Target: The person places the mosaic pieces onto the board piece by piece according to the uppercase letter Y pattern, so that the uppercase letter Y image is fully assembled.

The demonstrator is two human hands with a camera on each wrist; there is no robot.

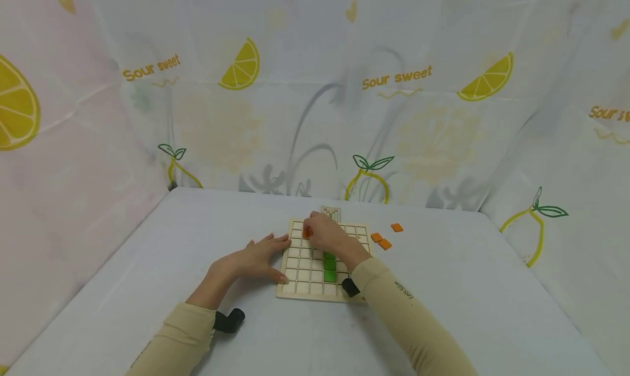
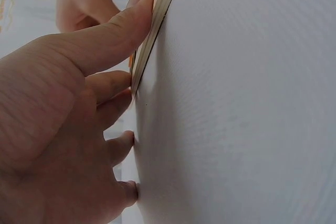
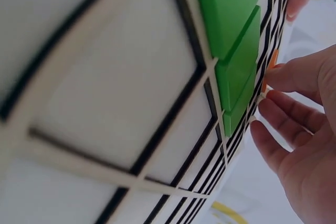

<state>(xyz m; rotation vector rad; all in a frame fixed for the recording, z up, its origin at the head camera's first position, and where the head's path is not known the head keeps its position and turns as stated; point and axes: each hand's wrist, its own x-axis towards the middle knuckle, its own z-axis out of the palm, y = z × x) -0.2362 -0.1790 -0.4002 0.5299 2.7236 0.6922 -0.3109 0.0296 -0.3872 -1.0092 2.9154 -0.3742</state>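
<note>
A wooden grid board (image 1: 303, 275) lies on the table, with a short column of green square tiles (image 1: 330, 269) in its cells. Over the board's far left part, my right hand (image 1: 327, 235) pinches an orange square tile (image 3: 271, 62), thumb against it and the other fingertips close to the grid. My left hand (image 1: 253, 257) spreads along the board's left side. Its thumb (image 2: 118, 35) presses on the wooden edge in the left wrist view, while the other fingers reach the edge and the white tabletop.
Several loose orange tiles (image 1: 385, 244) lie right of the board. Behind it is a small card with a grid pattern (image 1: 331, 212). A lemon-printed cloth (image 1: 315, 119) rises at the back and both sides of the white table (image 1: 206, 223).
</note>
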